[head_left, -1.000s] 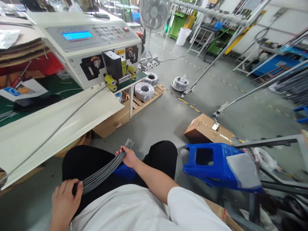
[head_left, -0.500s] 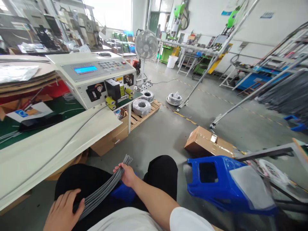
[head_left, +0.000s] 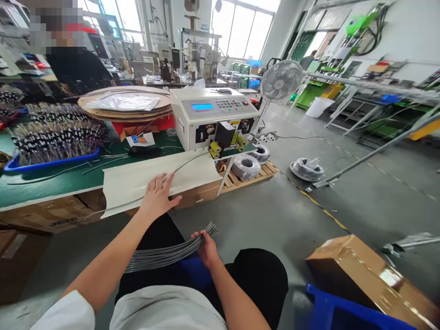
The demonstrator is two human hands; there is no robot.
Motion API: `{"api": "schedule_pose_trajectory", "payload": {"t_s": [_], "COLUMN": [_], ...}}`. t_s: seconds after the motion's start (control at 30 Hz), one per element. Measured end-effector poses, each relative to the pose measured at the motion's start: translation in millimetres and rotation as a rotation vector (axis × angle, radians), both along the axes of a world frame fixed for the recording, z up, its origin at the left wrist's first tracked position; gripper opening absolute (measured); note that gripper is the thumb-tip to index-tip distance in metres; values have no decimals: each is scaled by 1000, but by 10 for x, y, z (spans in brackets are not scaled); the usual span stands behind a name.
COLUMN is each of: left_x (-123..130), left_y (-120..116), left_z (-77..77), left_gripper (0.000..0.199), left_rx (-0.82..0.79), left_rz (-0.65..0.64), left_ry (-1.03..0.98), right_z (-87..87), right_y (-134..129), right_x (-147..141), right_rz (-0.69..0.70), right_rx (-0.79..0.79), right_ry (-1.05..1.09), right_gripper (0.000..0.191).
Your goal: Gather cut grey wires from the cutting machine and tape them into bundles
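Fan stand beyond machine [head_left: 220, 112].

machine casing [head_left: 182, 130], 11 o'clock: off-white, with blue display [head_left: 202, 107]; rollers [head_left: 215, 147] near centre, yellow-green. at 9 o'clock: surface [head_left: 34, 190], green; tray [head_left: 51, 166], blue; sheet [head_left: 192, 178], plain cream, crossed by a grey cable [head_left: 187, 162]. at 7 o'clock: cable bundle [head_left: 161, 259], grey, finely lined lengthwise; shirt [head_left: 165, 307], plain white. trousers [head_left: 266, 279], 5 o'clock: plain black. at 4 o'clock: floor tape [head_left: 323, 210], yellow and black; carton [head_left: 354, 270], brown. cabinet [head_left: 311, 94], 2 o'clock: bright green.
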State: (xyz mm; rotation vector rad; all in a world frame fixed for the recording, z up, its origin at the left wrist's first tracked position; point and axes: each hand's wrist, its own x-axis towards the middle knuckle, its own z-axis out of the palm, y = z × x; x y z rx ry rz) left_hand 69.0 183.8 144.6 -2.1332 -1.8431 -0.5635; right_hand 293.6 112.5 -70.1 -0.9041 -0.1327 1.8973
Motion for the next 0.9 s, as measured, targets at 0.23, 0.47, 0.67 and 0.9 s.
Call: {"api": "schedule_pose_trajectory", "payload": {"t_s": [0.23, 0.47, 0.67, 0.9], "left_x": [18, -97, -235, 144], "left_y": [96, -8, -511, -1222], "left_z": [-93, -48, -72, -768], "left_gripper": [92, 61, 25, 24], "left_rx": [-48, -100, -27, -311], "left_rz": [70, 1, -130, -169], "left_ry": [42, 64, 100, 60], "right_z": [-31, 11, 17, 77], "right_y": [37, 68, 101, 116], "right_x": [19, 9, 7, -35], "right_rz": [0, 27, 12, 3], "right_rx": [23, 35, 38, 14], "right_ry": [16, -33, -17, 24], "right_gripper": [22, 24, 28, 30]}}
